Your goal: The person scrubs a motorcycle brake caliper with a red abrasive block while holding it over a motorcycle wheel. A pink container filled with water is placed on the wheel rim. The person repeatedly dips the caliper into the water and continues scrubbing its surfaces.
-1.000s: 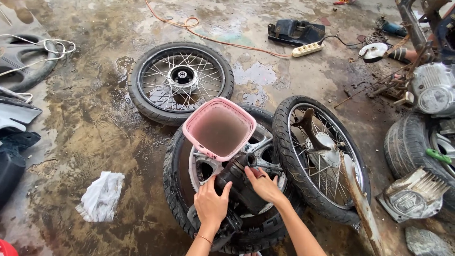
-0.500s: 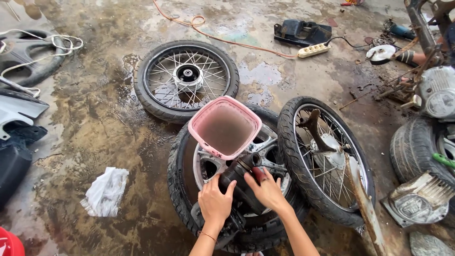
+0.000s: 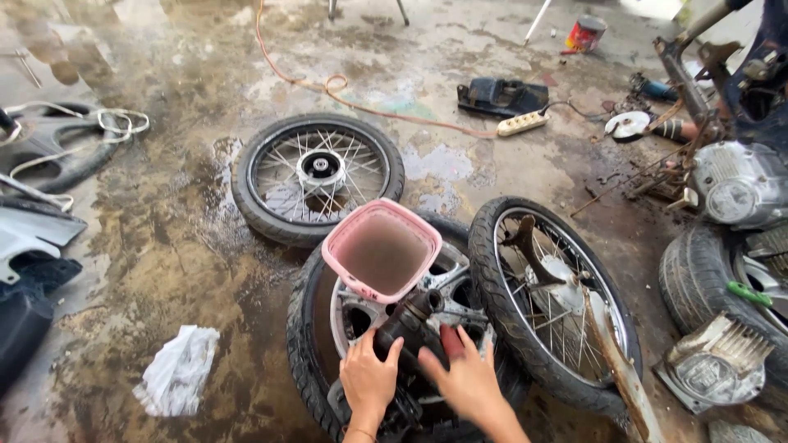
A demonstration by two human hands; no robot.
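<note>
My left hand (image 3: 368, 378) and my right hand (image 3: 464, 380) both grip a dark, greasy cylindrical part (image 3: 410, 321) that lies over the hub of an alloy wheel with its tyre (image 3: 305, 328), flat on the wet floor. A pink square tub (image 3: 382, 248) of murky brown liquid rests on that wheel just beyond the part. A red piece shows under my right fingers. To the right, a spoked wheel (image 3: 548, 302) leans against the alloy wheel, with a rusty bar (image 3: 617, 361) lying across it.
Another spoked wheel (image 3: 318, 174) lies flat further back. A crumpled white rag (image 3: 176, 370) is at the left, with plastic body panels (image 3: 37, 234) beyond. A power strip (image 3: 524, 123) and orange cable (image 3: 328, 82) lie behind. An engine (image 3: 739, 189), tyre and headlight parts crowd the right.
The view has shifted, so everything sits lower and further right in the frame. Both hands stay on the dark part with little change in grip.
</note>
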